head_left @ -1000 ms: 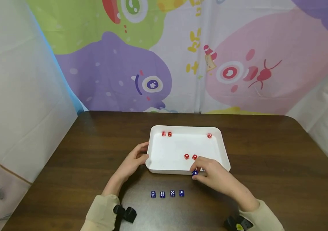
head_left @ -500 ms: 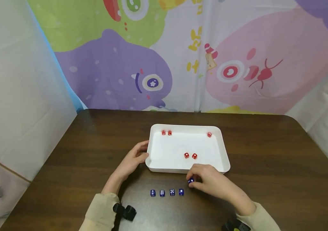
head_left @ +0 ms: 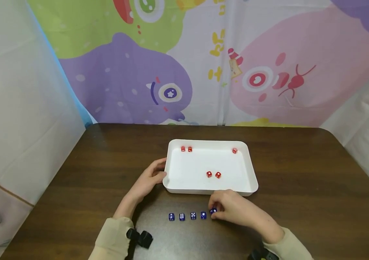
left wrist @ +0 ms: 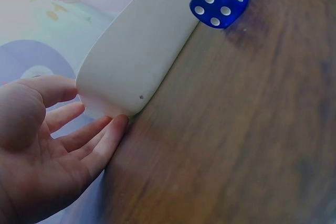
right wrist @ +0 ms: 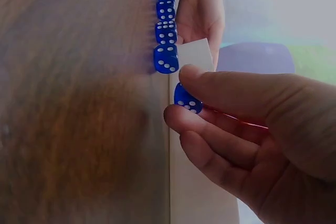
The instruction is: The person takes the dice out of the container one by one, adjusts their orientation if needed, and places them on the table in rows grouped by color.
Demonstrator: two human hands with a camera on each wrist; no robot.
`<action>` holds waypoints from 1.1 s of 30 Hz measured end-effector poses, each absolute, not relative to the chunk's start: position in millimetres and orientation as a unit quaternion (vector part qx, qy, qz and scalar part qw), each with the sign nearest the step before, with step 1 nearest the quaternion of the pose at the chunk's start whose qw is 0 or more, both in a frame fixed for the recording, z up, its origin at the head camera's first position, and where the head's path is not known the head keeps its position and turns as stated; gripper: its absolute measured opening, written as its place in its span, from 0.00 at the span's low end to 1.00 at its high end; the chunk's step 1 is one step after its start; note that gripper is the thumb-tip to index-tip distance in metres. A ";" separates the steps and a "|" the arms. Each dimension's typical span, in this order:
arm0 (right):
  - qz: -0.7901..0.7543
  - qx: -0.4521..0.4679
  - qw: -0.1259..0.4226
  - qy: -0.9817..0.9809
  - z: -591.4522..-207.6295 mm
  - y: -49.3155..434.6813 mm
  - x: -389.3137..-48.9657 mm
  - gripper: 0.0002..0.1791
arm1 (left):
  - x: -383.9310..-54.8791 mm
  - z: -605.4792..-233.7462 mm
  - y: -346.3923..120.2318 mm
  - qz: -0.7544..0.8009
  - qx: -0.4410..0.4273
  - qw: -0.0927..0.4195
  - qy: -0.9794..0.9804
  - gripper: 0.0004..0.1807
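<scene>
Between thumb and fingertips, my right hand [head_left: 237, 207] pinches a blue die [head_left: 213, 211] with white pips. This die is at the right end of a row of several other blue dice [head_left: 193, 216] on the table, close over the wood. In the right wrist view the pinched die [right wrist: 187, 98] shows between the thumb and index finger. My left hand [head_left: 146, 181] touches the left end of a white tray [head_left: 187, 168], its fingers fairly straight. The left wrist view shows those fingertips against the outer wall of the tray [left wrist: 131, 56].
Several red dice lie inside the tray: a pair of red dice [head_left: 186, 149] at back left, one red die [head_left: 234, 150] at back right, and two red dice [head_left: 213, 174] near the front wall. A cartoon-printed curtain [head_left: 132, 83] hangs behind the brown table [head_left: 294, 173].
My right hand has carried the blue die from the tray's front edge toward me, down beside the right end of the blue row. The left hand stays at the tray.
</scene>
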State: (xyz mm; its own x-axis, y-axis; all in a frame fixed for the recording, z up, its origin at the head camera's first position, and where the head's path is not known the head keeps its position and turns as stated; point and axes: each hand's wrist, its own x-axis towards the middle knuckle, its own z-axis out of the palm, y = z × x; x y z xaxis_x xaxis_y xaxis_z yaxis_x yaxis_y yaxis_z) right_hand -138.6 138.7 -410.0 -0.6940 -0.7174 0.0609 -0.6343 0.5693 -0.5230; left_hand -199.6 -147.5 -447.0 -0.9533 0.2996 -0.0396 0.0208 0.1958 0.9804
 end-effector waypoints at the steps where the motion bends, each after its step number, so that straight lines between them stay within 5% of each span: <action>1: -0.262 -0.383 0.082 0.882 -410.4 138.5 -138.4 0.07 | -199.5 -446.7 -147.6 0.625 0.104 0.111 0.766 0.26; 33: -0.246 -0.391 0.097 0.881 -412.8 136.0 -137.2 0.07 | -199.7 -444.7 -147.7 0.622 0.103 0.113 0.768 0.27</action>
